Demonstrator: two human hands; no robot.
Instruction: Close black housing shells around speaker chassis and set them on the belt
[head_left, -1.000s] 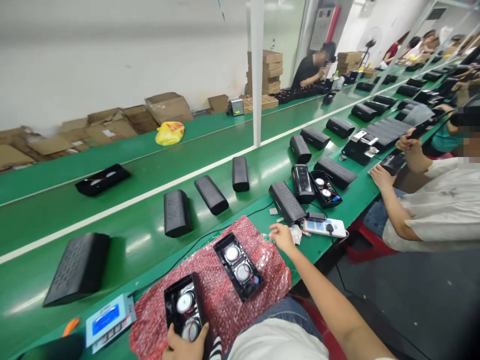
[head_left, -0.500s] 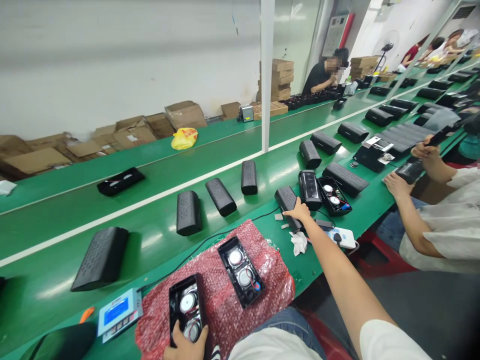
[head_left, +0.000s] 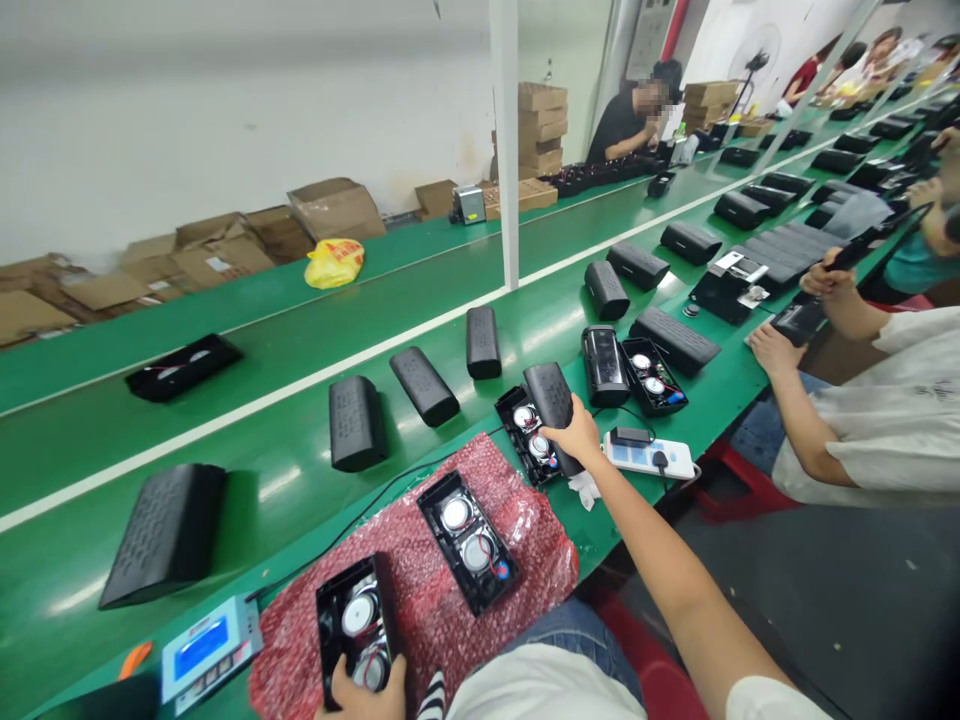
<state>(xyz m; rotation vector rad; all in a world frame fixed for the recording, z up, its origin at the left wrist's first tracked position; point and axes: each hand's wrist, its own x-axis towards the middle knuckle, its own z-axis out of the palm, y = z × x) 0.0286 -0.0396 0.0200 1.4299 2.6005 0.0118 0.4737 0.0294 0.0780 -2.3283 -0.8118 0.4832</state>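
At the bottom of the head view, my left hand (head_left: 371,692) grips the near end of an open black speaker housing half (head_left: 327,610), with two round drivers inside it. A second open speaker half (head_left: 471,545) lies beside it on red bubble wrap (head_left: 289,650). Out to the right, my right hand (head_left: 576,432) is closed round a black patterned speaker shell (head_left: 550,392). Just left of that shell is another open half with drivers (head_left: 520,420) and red wires. Whether the shell and this half touch is hidden.
Several closed black speakers (head_left: 356,425) stand along the green bench (head_left: 300,520). A blue-screened meter (head_left: 206,650) sits at lower left. Right of my right hand are a white power strip (head_left: 652,457) and a standing speaker (head_left: 606,365). A co-worker's hands (head_left: 780,350) work at the right.
My right hand has raised and turned the speaker shell, and an open half with drivers now shows beside it. My left hand keeps its grip. The view has shifted slightly rightward.
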